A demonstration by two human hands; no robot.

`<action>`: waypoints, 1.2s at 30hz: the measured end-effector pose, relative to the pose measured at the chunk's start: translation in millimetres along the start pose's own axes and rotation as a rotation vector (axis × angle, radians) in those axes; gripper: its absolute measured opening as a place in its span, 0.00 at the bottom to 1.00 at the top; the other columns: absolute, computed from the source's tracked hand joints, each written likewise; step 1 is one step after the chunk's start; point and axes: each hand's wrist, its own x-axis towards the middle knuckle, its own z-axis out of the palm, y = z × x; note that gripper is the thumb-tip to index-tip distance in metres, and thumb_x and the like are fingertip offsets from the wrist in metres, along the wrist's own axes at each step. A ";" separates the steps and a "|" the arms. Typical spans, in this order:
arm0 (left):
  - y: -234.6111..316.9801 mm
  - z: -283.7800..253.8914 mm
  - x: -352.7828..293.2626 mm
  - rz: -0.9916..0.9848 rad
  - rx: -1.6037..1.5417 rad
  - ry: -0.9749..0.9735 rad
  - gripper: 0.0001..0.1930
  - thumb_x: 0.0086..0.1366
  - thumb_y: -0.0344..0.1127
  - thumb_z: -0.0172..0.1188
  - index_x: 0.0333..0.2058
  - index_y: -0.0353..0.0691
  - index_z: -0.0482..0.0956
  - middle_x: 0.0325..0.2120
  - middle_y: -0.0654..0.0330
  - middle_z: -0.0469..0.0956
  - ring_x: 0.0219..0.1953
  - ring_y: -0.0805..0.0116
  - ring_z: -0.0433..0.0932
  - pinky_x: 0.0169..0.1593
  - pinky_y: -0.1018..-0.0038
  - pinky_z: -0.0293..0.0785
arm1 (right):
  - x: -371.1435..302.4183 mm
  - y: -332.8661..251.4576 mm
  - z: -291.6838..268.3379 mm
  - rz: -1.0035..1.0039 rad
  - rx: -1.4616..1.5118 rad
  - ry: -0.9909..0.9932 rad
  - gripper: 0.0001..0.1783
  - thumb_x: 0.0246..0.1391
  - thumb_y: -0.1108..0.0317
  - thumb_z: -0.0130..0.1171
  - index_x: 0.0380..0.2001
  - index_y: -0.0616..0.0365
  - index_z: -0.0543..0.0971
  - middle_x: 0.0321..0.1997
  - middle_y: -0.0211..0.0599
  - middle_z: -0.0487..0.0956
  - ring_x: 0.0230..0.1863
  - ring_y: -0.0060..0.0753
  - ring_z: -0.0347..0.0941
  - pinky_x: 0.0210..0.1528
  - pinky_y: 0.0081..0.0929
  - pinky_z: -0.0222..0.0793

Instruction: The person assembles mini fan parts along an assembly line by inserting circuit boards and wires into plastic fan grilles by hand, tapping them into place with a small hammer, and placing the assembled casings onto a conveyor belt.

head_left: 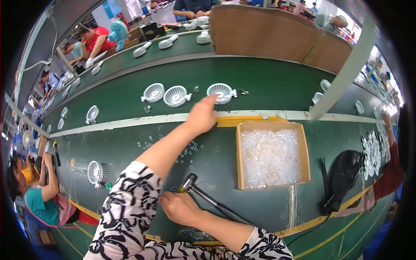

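Observation:
My left hand (202, 115) reaches far over the bench, fingers stretched to the lower left rim of a white finned round lamp housing (222, 92) on the green belt. Its fingertips touch or overlap the rim; a firm grip does not show. Two similar housings, a left one (154, 92) and a middle one (175, 95), lie left of it, with small connectors on wires. Close to my body, my right hand (181, 209) is curled closed beside the head of a hammer (212, 199). What its fingers hold is hidden. Another finned housing (95, 172) stands tilted left of my left sleeve.
A cardboard box (306, 158) full of small clear plastic pieces sits right of centre. Loose clear bits (190, 149) lie under my left forearm. A black bag-like object (344, 175) and a pile of clear pieces (372, 151) are farther right. A metal post (342, 69) rises there. Co-workers sit around.

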 end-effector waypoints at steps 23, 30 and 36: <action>20.6 -151.2 -186.5 -0.131 -0.185 0.243 0.13 0.49 0.31 0.71 0.31 0.35 0.77 0.33 0.57 0.74 0.33 0.65 0.76 0.37 0.72 0.74 | 1.6 4.7 -2.6 0.122 0.121 0.157 0.22 0.58 0.79 0.52 0.56 0.68 0.67 0.28 0.46 0.79 0.29 0.52 0.79 0.34 0.42 0.74; 55.2 -175.4 -320.1 -0.193 -0.009 0.138 0.14 0.47 0.26 0.74 0.31 0.34 0.78 0.37 0.54 0.77 0.40 0.56 0.78 0.44 0.67 0.75 | 5.2 13.0 -1.6 0.136 0.182 0.177 0.17 0.58 0.78 0.52 0.51 0.67 0.71 0.30 0.48 0.80 0.33 0.52 0.80 0.36 0.41 0.74; 84.1 -161.0 -369.9 -0.203 0.210 0.140 0.17 0.49 0.23 0.70 0.41 0.35 0.81 0.55 0.48 0.75 0.47 0.49 0.75 0.50 0.60 0.74 | 6.8 13.5 -1.3 0.177 0.228 0.171 0.11 0.63 0.75 0.53 0.48 0.65 0.75 0.28 0.32 0.81 0.20 0.14 0.71 0.23 0.17 0.66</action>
